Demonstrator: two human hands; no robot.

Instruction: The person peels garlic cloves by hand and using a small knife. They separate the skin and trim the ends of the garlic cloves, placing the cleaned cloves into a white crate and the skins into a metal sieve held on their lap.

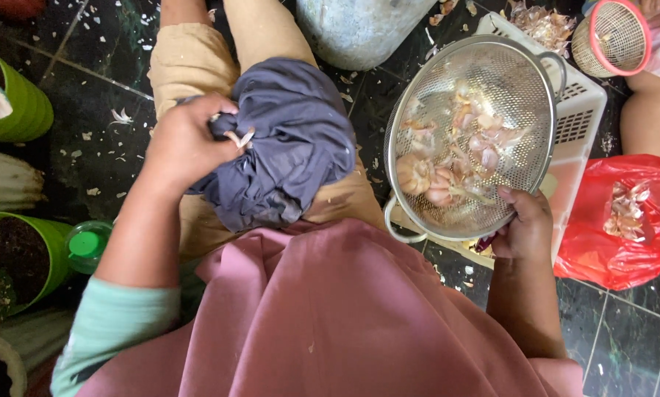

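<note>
Single head-worn camera looking steeply down from above the seated person's lap, sitting close over the bundled grey cloth [286, 147], taking in the round perforated metal colander [477, 132] and dark tiled floor [624, 331]

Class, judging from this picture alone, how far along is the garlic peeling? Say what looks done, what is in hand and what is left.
Done: papery skins fill the white basket and fleck the floor. In hand: the left hand grips a dark cloth with garlic scraps; the right hand holds the metal colander. Left: whole garlic bulbs and unpeeled cloves in it.
</note>
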